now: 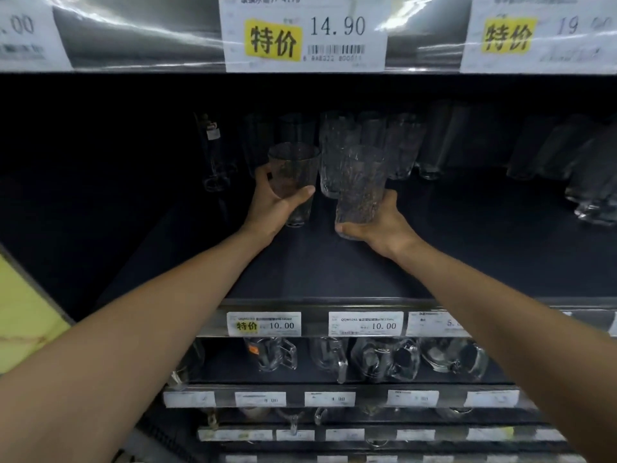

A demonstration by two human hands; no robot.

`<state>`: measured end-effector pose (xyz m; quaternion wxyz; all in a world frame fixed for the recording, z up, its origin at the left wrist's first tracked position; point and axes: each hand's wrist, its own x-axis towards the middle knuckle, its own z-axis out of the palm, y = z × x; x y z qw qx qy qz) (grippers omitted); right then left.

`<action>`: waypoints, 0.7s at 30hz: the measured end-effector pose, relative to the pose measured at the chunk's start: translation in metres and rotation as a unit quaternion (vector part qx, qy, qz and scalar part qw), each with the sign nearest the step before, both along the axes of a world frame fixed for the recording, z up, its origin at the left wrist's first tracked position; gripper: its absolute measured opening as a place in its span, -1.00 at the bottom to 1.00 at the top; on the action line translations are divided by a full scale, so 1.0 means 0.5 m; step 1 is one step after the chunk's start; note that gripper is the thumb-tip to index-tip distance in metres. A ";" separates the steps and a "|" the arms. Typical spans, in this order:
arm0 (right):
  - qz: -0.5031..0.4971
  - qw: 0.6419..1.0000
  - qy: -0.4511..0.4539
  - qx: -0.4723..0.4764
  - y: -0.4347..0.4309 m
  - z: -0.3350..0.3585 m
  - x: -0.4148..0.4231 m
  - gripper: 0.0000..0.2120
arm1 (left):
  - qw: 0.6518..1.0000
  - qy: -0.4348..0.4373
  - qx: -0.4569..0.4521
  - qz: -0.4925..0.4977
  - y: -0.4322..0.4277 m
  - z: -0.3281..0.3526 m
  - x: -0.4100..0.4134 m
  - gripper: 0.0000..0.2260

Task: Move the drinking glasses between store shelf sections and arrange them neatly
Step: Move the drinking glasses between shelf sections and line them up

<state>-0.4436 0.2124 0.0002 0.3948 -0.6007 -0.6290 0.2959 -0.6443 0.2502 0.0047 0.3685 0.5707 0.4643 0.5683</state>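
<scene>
Both my arms reach into a dark shelf [334,275]. My left hand [273,208] is wrapped around a textured drinking glass [293,168], held upright just above the shelf floor. My right hand [380,225] grips a second textured glass [362,182] near its base, also upright. Right behind them stands a row of similar textured glasses [337,145] at the back of the shelf. The shelf is dim, so whether the held glasses touch the floor cannot be told.
Smooth tall glasses [434,145] stand at the back right, and more glasses [594,195] crowd the far right. A dark bottle-like item [213,152] stands at the left. Glass mugs [384,359] fill the shelf below. Price tags [305,31] hang on the shelf edge above.
</scene>
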 end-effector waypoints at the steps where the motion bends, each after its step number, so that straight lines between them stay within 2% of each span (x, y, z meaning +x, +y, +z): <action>1: -0.002 1.000 -0.005 0.002 0.009 0.000 -0.001 -0.18 | 1.000 0.003 0.004 0.005 0.011 -0.005 0.000 -0.40; 6: 0.004 1.000 -0.012 0.009 0.044 -0.007 -0.002 -0.14 | 0.999 0.021 0.022 0.027 0.062 -0.011 0.001 -0.43; 16: 0.017 0.999 -0.028 0.020 0.094 -0.014 -0.003 -0.30 | 0.997 0.035 0.048 0.044 0.121 -0.015 0.013 -0.53; 19: 0.020 0.999 -0.030 0.022 0.105 -0.017 -0.002 -0.29 | 0.997 0.032 0.053 0.045 0.131 -0.015 0.014 -0.54; 21: 0.015 0.999 -0.034 0.031 0.115 -0.022 -0.002 -0.21 | 0.997 0.027 0.057 0.045 0.141 -0.016 0.014 -0.53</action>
